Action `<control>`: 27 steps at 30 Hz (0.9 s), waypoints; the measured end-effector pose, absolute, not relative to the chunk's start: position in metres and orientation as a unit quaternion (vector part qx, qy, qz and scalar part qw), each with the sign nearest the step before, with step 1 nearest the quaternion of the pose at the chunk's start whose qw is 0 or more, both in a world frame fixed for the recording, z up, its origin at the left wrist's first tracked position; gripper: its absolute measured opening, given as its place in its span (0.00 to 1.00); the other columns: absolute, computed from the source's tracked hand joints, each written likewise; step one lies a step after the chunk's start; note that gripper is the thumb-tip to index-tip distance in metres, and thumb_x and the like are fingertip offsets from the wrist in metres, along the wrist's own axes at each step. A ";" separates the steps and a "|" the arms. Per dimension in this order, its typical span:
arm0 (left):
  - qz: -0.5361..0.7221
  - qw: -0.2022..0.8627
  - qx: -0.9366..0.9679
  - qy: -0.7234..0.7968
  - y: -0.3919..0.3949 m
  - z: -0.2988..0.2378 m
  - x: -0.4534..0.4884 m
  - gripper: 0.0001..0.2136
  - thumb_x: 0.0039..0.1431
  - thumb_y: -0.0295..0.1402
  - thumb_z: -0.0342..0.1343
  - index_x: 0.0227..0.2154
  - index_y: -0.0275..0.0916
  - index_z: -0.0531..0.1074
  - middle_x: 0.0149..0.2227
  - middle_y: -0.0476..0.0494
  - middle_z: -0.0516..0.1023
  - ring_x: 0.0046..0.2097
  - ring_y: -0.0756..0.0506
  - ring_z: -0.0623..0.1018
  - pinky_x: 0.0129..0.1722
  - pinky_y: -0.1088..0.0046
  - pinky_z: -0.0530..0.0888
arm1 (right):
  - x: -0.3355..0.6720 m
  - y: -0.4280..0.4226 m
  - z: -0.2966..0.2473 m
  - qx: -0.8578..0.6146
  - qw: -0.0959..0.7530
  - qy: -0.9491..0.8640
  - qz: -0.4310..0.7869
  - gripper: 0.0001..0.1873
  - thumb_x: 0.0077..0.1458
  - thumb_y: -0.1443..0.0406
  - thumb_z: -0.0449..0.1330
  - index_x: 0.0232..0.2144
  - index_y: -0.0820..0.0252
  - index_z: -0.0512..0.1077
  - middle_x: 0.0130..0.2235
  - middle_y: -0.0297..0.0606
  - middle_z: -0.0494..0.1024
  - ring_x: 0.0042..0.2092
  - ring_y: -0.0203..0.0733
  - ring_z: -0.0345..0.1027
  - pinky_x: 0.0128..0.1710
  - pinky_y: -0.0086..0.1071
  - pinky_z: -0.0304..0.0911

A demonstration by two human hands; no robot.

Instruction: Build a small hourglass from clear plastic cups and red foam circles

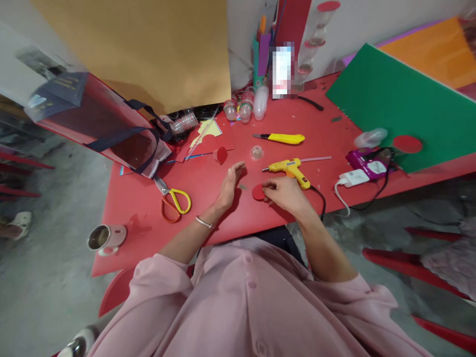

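My right hand (284, 194) rests on the red table (148, 218) with its fingers pinched on a small red paper disc (258, 192). My left hand (228, 186) lies just left of the disc, fingers stretched out and together, holding nothing. A yellow glue gun (290, 168) lies right behind my right hand, its black cord running off the table's front edge. A small red cup-shaped piece (220, 155) and a clear plastic lid (257, 152) sit beyond my left hand.
Scissors with yellow and orange handles (173, 201) lie left, a yellow utility knife (284, 138) farther back. A dark tote bag (107, 129), brown card (148, 49), green sheet (401, 99), plastic bottles (245, 106), purple device and white charger (362, 171) ring the table. A metal cup (102, 238) sits front left.
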State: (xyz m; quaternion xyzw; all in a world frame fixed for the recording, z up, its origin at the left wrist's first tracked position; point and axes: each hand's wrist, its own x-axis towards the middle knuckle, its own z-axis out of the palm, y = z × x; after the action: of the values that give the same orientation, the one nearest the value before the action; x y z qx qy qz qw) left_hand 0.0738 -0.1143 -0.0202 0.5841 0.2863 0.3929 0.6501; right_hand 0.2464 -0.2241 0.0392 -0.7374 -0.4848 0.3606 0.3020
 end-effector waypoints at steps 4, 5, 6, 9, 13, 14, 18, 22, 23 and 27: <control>0.382 0.652 0.590 0.286 -0.118 -0.022 0.077 0.36 0.68 0.67 0.37 0.61 0.45 0.70 0.67 0.37 0.72 0.69 0.37 0.72 0.70 0.52 0.68 | 0.239 -0.221 0.047 -0.748 0.275 -0.487 0.357 0.13 0.56 0.73 0.57 0.37 0.62 0.82 0.27 0.39 0.84 0.26 0.43 0.81 0.30 0.30 0.74; 0.380 0.655 0.589 0.284 -0.119 -0.022 0.078 0.36 0.68 0.67 0.37 0.61 0.46 0.70 0.67 0.37 0.72 0.70 0.37 0.72 0.70 0.52 0.69 | 0.237 -0.219 0.048 -0.750 0.271 -0.485 0.358 0.13 0.56 0.73 0.57 0.38 0.62 0.82 0.26 0.39 0.84 0.26 0.43 0.81 0.31 0.30 0.74; 0.379 0.658 0.586 0.283 -0.120 -0.023 0.079 0.36 0.68 0.67 0.37 0.61 0.46 0.70 0.67 0.38 0.72 0.69 0.37 0.72 0.70 0.51 0.69 | 0.236 -0.218 0.049 -0.751 0.267 -0.485 0.358 0.13 0.56 0.73 0.57 0.37 0.62 0.82 0.26 0.39 0.84 0.26 0.43 0.81 0.31 0.30 0.74; 0.378 0.668 0.576 0.281 -0.122 -0.025 0.081 0.35 0.68 0.67 0.37 0.60 0.47 0.71 0.67 0.38 0.72 0.69 0.36 0.72 0.70 0.50 0.69 | 0.233 -0.213 0.048 -0.748 0.267 -0.494 0.353 0.13 0.57 0.73 0.57 0.37 0.62 0.82 0.25 0.38 0.84 0.27 0.43 0.81 0.33 0.30 0.74; 0.384 0.686 0.553 0.277 -0.122 -0.024 0.083 0.34 0.68 0.66 0.39 0.59 0.47 0.71 0.67 0.38 0.72 0.70 0.35 0.72 0.69 0.49 0.69 | 0.229 -0.207 0.046 -0.742 0.266 -0.507 0.349 0.12 0.58 0.72 0.58 0.36 0.62 0.83 0.26 0.39 0.84 0.28 0.42 0.81 0.35 0.31 0.75; 0.385 0.690 0.547 0.277 -0.122 -0.022 0.083 0.34 0.68 0.66 0.38 0.58 0.47 0.71 0.67 0.38 0.73 0.69 0.36 0.72 0.70 0.49 0.69 | 0.228 -0.205 0.047 -0.741 0.262 -0.510 0.349 0.12 0.59 0.72 0.58 0.35 0.62 0.82 0.26 0.39 0.84 0.28 0.42 0.81 0.35 0.31 0.74; 0.377 0.693 0.544 0.287 -0.123 -0.015 0.087 0.36 0.68 0.67 0.35 0.57 0.46 0.71 0.65 0.38 0.74 0.69 0.37 0.72 0.71 0.50 0.67 | 0.224 -0.202 0.050 -0.743 0.255 -0.516 0.343 0.12 0.60 0.71 0.57 0.34 0.62 0.82 0.26 0.40 0.84 0.29 0.42 0.81 0.34 0.30 0.74; 0.373 0.697 0.540 0.288 -0.127 -0.012 0.090 0.36 0.68 0.67 0.33 0.57 0.48 0.71 0.64 0.38 0.73 0.69 0.37 0.72 0.69 0.48 0.68 | 0.223 -0.201 0.047 -0.740 0.265 -0.518 0.338 0.12 0.60 0.71 0.57 0.35 0.62 0.82 0.26 0.40 0.83 0.29 0.42 0.81 0.33 0.29 0.74; 0.375 0.699 0.537 0.287 -0.127 -0.012 0.090 0.35 0.68 0.67 0.33 0.57 0.48 0.71 0.64 0.39 0.73 0.69 0.36 0.72 0.69 0.48 0.68 | 0.223 -0.202 0.044 -0.739 0.270 -0.517 0.337 0.12 0.61 0.72 0.58 0.36 0.62 0.83 0.26 0.40 0.83 0.29 0.42 0.82 0.33 0.29 0.74; 0.397 0.726 0.494 0.267 -0.130 -0.010 0.091 0.31 0.70 0.64 0.38 0.55 0.46 0.72 0.64 0.39 0.74 0.68 0.37 0.73 0.71 0.50 0.66 | 0.225 -0.204 0.031 -0.725 0.319 -0.497 0.354 0.12 0.62 0.71 0.58 0.42 0.63 0.82 0.30 0.40 0.85 0.29 0.42 0.82 0.29 0.28 0.75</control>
State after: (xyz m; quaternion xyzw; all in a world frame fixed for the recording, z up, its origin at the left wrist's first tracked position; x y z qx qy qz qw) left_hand 0.0906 -0.1302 -0.0102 0.4944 0.2669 0.3969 0.7258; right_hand 0.2253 -0.2038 0.0310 -0.7255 -0.4967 0.3542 0.3185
